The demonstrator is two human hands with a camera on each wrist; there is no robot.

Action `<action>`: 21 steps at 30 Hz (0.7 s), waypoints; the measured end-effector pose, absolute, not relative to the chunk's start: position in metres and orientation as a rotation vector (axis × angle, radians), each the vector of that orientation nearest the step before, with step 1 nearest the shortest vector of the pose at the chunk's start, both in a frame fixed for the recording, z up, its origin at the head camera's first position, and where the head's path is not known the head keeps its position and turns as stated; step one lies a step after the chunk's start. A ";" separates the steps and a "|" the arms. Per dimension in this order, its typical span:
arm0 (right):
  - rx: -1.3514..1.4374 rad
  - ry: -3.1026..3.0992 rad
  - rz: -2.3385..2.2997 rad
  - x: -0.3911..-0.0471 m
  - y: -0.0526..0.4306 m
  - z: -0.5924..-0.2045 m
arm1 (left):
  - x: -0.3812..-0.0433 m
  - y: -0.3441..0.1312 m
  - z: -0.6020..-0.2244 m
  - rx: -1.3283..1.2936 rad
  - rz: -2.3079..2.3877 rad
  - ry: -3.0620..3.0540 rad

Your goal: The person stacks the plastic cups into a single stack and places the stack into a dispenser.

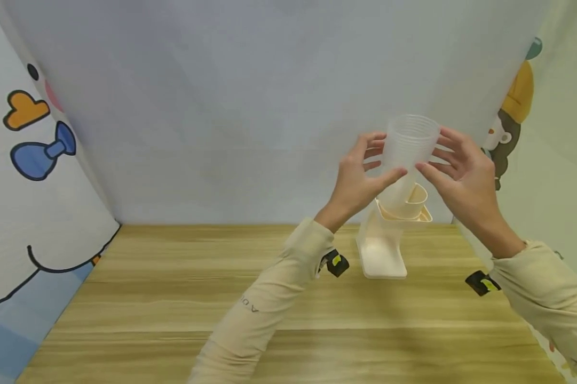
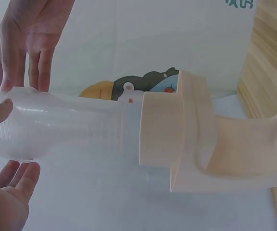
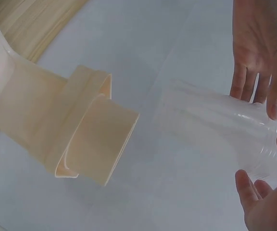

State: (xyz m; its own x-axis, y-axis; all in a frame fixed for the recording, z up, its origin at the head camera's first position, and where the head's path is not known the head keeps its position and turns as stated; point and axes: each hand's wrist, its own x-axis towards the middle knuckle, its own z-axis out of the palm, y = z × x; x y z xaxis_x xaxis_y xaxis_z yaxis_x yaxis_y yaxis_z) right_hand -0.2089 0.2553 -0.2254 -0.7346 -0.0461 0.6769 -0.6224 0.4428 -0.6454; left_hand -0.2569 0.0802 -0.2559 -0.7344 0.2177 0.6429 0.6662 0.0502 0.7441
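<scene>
A stack of clear plastic cups [image 1: 410, 140] is held upright between both hands, its ringed upper part toward me. My left hand [image 1: 357, 178] grips it from the left, thumb across the near side. From the right, my right hand [image 1: 468, 173] holds it with thumb and fingers spread round it. Directly below in the head view is a cream plastic stand [image 1: 381, 250] with a round holder [image 1: 417, 194] on top. Both wrist views show a gap between the stack's translucent lower end [image 2: 105, 122] and the holder's rim [image 3: 121, 149].
The stand is on a wood-grain table [image 1: 197, 298], near its back edge. Behind hangs a pale grey cloth [image 1: 221, 106]. Cartoon-printed cloths stand at the left [image 1: 33, 213] and right [image 1: 547, 160]. A small black wrist camera [image 1: 336, 263] sits below the left cuff.
</scene>
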 end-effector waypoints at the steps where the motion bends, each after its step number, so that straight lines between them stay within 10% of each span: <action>1: 0.549 -2.112 1.284 -0.210 0.257 -0.226 | -0.257 0.083 -0.257 -0.886 -1.734 -1.983; 21: 0.452 -2.070 1.253 -0.218 0.279 -0.241 | -0.252 0.111 -0.268 -0.917 -1.655 -2.130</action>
State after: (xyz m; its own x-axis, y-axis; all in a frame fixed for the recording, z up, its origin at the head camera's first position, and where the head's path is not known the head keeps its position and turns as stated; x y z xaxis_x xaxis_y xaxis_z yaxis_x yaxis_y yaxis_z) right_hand -0.2176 0.2791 -0.2407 -0.7175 0.0459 0.6951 -0.5946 0.4795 -0.6454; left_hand -0.2524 0.1110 -0.2677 -0.7548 0.3034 0.5816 0.6386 0.1370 0.7573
